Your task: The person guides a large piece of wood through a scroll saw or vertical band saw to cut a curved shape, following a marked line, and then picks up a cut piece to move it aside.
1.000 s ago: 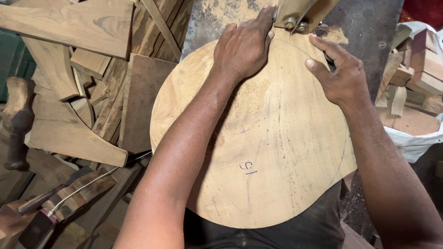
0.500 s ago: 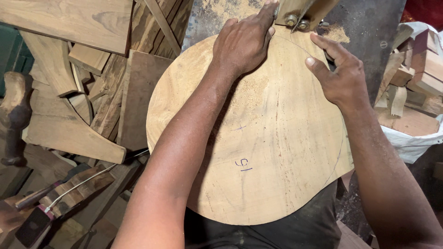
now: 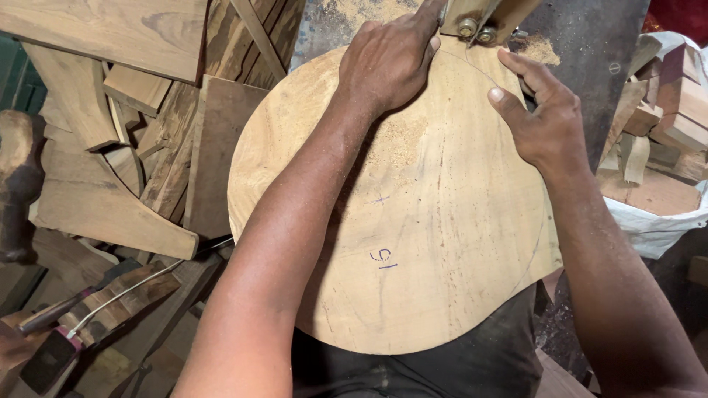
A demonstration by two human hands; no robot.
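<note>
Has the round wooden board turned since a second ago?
Yes. The round wooden board has rotated clockwise: the pen mark on it has swung from lower right toward lower left, judged against the metal saw guide at the top.

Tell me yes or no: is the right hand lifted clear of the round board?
No. The right hand rests flat on the round board near its far edge, beside the saw guide, as does the left hand.

I count one round wooden board [image 3: 442,221] under my two grips: my left grip [image 3: 391,63] and my right grip [image 3: 542,121]. Two bolts [image 3: 476,31] show on the saw guide. One white sack [image 3: 653,225] holds offcuts. One mallet [image 3: 18,184] stands left.
</note>
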